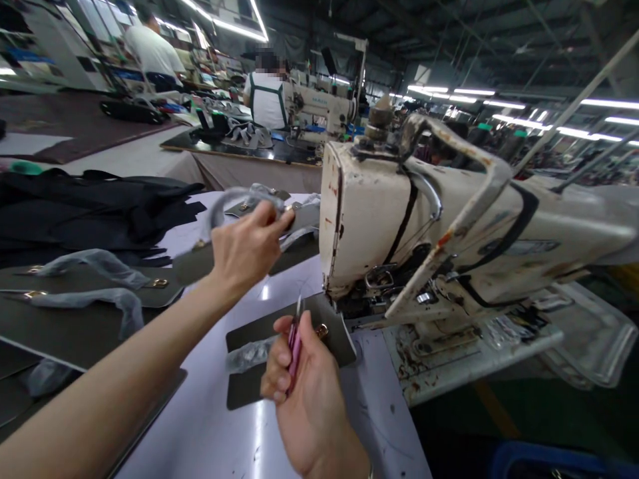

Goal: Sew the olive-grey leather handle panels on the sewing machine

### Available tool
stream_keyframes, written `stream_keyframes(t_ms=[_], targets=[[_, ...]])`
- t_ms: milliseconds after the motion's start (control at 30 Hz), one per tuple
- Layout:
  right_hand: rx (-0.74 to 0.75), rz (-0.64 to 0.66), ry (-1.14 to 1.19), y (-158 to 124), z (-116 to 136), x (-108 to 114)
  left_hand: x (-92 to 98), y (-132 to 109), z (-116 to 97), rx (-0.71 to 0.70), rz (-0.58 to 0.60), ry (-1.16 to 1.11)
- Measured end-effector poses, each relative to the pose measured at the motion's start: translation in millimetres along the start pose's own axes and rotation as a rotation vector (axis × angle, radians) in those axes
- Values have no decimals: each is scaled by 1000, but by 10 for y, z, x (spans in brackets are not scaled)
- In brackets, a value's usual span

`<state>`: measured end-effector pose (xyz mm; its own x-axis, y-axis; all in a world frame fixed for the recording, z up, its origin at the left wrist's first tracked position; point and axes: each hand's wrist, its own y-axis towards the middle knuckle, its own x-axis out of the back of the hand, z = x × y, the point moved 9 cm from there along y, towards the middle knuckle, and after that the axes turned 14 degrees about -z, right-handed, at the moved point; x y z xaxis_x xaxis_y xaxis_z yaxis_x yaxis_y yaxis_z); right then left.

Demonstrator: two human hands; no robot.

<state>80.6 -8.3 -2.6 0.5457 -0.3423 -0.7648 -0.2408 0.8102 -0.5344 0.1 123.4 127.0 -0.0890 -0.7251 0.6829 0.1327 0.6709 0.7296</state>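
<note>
My left hand (247,243) is closed, pinching the end of a plastic-wrapped strap handle (227,203) above the table; the handle loops back to the left, slightly blurred, and a dark olive panel (194,263) shows beside it. My right hand (312,399) is closed around pink thread snips (294,349), their metal points facing up. Behind that hand another olive panel (244,389) lies flat by the sewing machine's needle area, with a plastic-wrapped handle (249,356) and a gold buckle (322,330) on it, partly hidden by my fingers.
A worn cream sewing machine (369,213) with a rusty bar guard fills the right side. Several olive panels (64,326) with wrapped handles overlap at left, below a stack of black pieces (90,213). Two people (269,100) are at benches behind. A blue bin (549,459) sits low right.
</note>
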Motion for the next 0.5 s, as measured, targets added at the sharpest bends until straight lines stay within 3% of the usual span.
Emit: stream_keyframes(t_ms=[100,167,267,367,433,500], targets=[[367,-108,-343,-163,262,274,131,288,-24,49,-77,-56],[690,-250,-598,-324,608,488,194,168,-154,31,-39,-141],[1046,-484,-960,-547,1081,734,365,-473,-488,5,-19,-303],[1190,-530,-1185,-589,1305,778,595,-1348,-1046,-94,-53,-808],[1159,-474,-1258,-504,1310,742,458,-1854,-1385,-68,138,-988],[1081,-424,-1266,-397,1266,708,104,-2203,-1501,243,370,-1138]])
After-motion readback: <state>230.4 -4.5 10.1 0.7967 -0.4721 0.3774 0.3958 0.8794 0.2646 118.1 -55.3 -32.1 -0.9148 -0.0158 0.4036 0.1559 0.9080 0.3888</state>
